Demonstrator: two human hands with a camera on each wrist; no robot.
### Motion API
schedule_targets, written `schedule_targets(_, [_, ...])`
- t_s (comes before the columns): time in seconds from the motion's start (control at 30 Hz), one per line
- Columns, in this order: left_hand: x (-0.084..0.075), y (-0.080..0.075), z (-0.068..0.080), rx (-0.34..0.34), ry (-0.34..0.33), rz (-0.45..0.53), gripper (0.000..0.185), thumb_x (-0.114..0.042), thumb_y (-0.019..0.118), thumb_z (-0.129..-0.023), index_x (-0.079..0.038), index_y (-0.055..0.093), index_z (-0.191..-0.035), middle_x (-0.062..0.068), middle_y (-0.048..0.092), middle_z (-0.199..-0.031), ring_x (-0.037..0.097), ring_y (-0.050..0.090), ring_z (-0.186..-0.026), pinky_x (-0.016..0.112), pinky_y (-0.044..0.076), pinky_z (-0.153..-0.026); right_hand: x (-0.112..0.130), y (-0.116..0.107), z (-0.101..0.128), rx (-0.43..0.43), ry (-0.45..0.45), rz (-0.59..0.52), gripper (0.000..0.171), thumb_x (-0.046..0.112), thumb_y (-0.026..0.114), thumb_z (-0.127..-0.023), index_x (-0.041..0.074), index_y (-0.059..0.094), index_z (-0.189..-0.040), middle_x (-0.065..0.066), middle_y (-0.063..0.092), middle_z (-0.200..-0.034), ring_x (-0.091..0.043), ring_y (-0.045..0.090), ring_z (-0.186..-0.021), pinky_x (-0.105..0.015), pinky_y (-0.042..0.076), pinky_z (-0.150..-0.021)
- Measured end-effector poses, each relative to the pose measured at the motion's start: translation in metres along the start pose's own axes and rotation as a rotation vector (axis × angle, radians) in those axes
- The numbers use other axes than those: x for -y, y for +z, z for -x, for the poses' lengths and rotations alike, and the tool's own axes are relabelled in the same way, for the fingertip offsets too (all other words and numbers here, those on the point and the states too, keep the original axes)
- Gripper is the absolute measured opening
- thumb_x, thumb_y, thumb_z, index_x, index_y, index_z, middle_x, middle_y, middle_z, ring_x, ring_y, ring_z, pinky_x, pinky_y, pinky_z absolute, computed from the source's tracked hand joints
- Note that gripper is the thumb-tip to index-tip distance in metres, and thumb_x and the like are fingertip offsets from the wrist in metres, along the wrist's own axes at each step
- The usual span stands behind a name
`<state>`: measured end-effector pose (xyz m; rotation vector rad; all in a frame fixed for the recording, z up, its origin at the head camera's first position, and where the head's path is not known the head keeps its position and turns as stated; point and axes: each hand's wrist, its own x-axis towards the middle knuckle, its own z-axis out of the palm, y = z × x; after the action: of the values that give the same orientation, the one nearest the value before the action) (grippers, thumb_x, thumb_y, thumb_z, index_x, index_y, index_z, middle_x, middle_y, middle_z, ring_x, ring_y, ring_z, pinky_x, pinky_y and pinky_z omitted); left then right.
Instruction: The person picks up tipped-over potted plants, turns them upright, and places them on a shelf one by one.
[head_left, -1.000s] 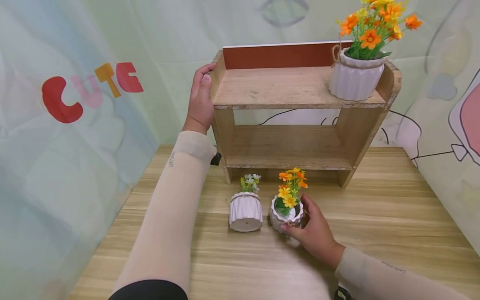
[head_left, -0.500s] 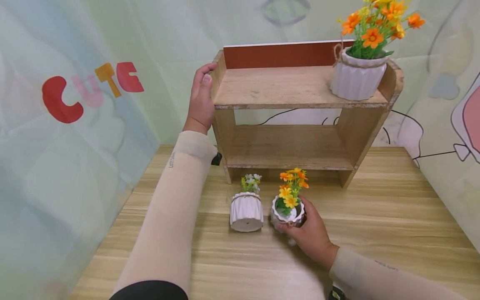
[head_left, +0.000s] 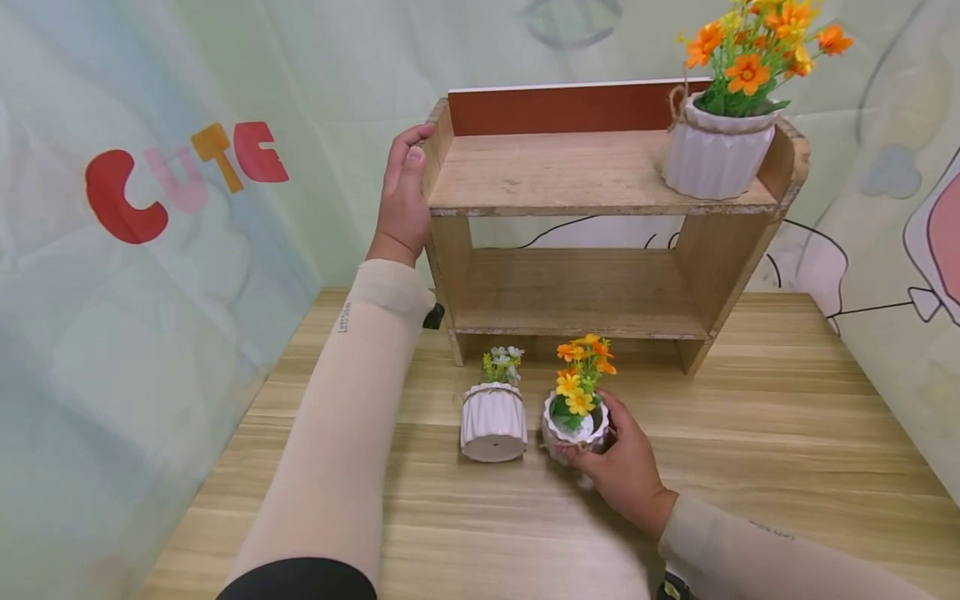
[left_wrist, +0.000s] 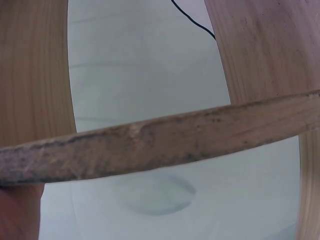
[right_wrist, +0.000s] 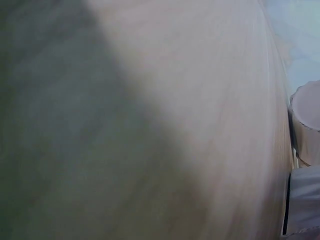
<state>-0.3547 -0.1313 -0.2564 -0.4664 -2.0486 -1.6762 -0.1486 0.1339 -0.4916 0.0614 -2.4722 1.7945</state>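
Note:
My left hand (head_left: 401, 204) grips the upper left side panel of a two-tier wooden shelf (head_left: 540, 175). In the left wrist view, part of that hand shows at the lower left, beneath a worn wooden edge (left_wrist: 150, 146). On the table before the shelf, my right hand (head_left: 628, 473) holds a small white fluted flowerpot (head_left: 557, 435) with orange and yellow artificial flowers, thumb at the front, fingers around the right side. The pot's opening leans toward me. Just left of it, a second white flowerpot (head_left: 493, 427) with small white flowers lies tipped, its base facing me.
A larger white flowerpot (head_left: 716, 154) with orange and yellow flowers stands at the right end of the top shelf. The wood-grain table (head_left: 480, 533) meets printed fabric walls (head_left: 187, 333) at the left, back and right. Both forearms wear beige sleeves.
My right hand has shifted slightly left around the pot, its thumb sliding along the front. My left hand keeps its grip on the shelf, and the tipped pot has stayed put.

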Motion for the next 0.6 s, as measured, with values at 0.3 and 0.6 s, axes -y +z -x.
schedule_targets(0.3, [0.001, 0.0, -0.002, 0.005, 0.013, -0.003, 0.045, -0.031, 0.03, -0.112, -0.016, 0.049, -0.151, -0.003, 0.042, -0.161, 0.013, 0.04, -0.143, 0.024, 0.029, -0.115, 0.009, -0.006, -0.001, -0.036, -0.018, 0.004, 0.094, 0.004, 0.094, -0.076, 0.007, 0.044, -0.155, -0.021, 0.052, -0.153, -0.037, 0.053, -0.14, -0.047, 0.044, -0.113])
schedule_targets(0.6, [0.001, -0.001, -0.001, 0.002, 0.002, -0.014, 0.045, -0.031, 0.029, -0.112, -0.017, 0.049, -0.151, -0.003, 0.041, -0.161, 0.014, 0.039, -0.143, 0.025, 0.028, -0.116, 0.032, -0.015, -0.005, -0.074, -0.033, -0.034, 0.095, 0.007, 0.095, -0.076, 0.017, 0.047, -0.157, -0.016, 0.054, -0.153, -0.035, 0.057, -0.135, -0.041, 0.052, -0.105])
